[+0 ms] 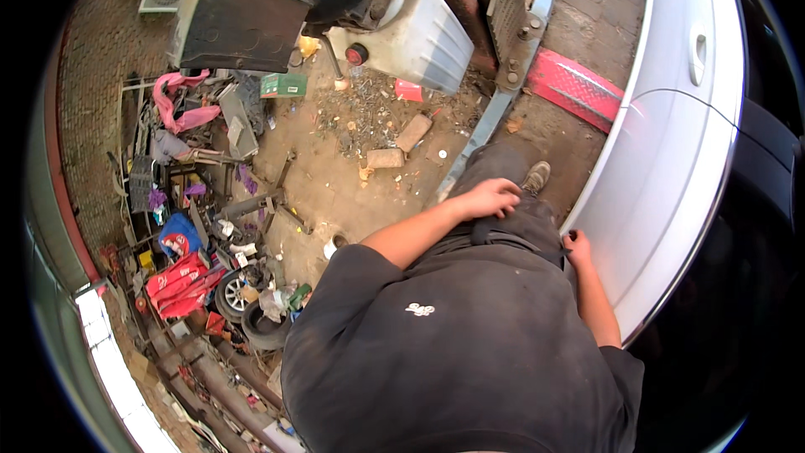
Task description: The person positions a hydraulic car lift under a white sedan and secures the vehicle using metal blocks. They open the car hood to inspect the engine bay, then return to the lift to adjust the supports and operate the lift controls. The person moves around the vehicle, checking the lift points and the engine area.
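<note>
I look straight down my dark shirt and grey trousers (503, 168) at the ground. My left hand (490, 198) rests flat on my left thigh, fingers loosely spread, holding nothing. My right hand (577, 247) is down at my right hip, close against the lower edge of a silver car body (671, 151); its fingers are curled and I cannot tell whether it holds anything. My shoe (537, 176) stands on the dirt beside a metal rail (486, 130).
A silver car with a door handle (698, 54) fills the right. A red ramp plate (579, 88) lies ahead. A black engine block (268, 0) and white plastic tank (419, 33) stand at top. Bricks (398, 147), scrap, tyres (239, 298) and red bags (176, 285) clutter the left.
</note>
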Motion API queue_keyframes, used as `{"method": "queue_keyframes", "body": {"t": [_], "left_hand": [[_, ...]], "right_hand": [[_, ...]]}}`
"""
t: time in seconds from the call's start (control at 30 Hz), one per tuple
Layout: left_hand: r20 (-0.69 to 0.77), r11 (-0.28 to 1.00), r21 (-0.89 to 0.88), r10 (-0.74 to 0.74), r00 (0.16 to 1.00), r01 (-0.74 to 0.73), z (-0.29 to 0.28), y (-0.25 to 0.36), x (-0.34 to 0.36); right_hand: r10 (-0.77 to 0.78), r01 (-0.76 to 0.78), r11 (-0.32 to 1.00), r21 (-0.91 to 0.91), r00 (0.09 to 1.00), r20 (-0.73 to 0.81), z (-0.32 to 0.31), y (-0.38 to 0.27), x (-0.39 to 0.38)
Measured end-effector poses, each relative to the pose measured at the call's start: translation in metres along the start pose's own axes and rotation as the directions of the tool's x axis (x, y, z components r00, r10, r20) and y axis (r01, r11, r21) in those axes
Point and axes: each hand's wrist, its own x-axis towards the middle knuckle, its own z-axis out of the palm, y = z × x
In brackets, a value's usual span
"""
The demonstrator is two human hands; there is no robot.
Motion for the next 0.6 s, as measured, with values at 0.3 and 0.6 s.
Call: {"method": "queue_keyframes", "body": {"t": [0.3,0.6], "left_hand": [[-0.405,0.997,0.036,-0.048,0.913,0.068,-0.170,-0.078,-0.068],[-0.327,0.953,0.249,-0.083,0.941,0.170,-0.368,-0.163,-0.127]], "right_hand": [[0.167,-0.167,0.986,0.003,0.980,-0.105,0.095,0.002,-0.062],[0.565,-0.460,0.784,0.417,0.807,-0.172,0.293,-0.044,-0.171]]}}
